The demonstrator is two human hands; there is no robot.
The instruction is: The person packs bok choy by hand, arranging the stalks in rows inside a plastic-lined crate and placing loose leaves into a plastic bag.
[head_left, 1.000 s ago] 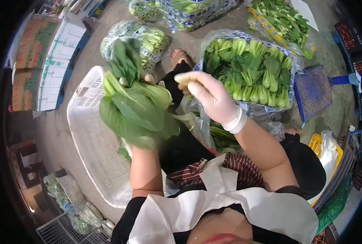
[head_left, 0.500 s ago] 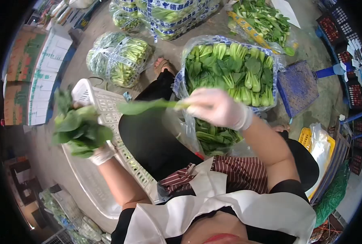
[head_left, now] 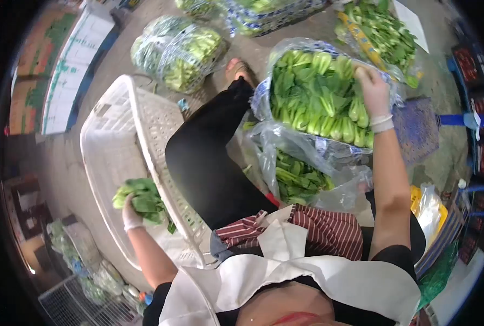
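Grey floor point(head_left: 63, 179) beneath white basket point(head_left: 163, 127) and bagged greens point(head_left: 179, 54).

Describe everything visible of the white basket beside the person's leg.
The basket looks like plastic: white, roughly rectangular and deep, with a raised rim and rows of openings in the wall facing the leg. It stands to the person's left, open side up. The gloved left hand reaches inside, holding leafy greens near that wall. Whether the leg touches the basket is unclear, and its underside is hidden.
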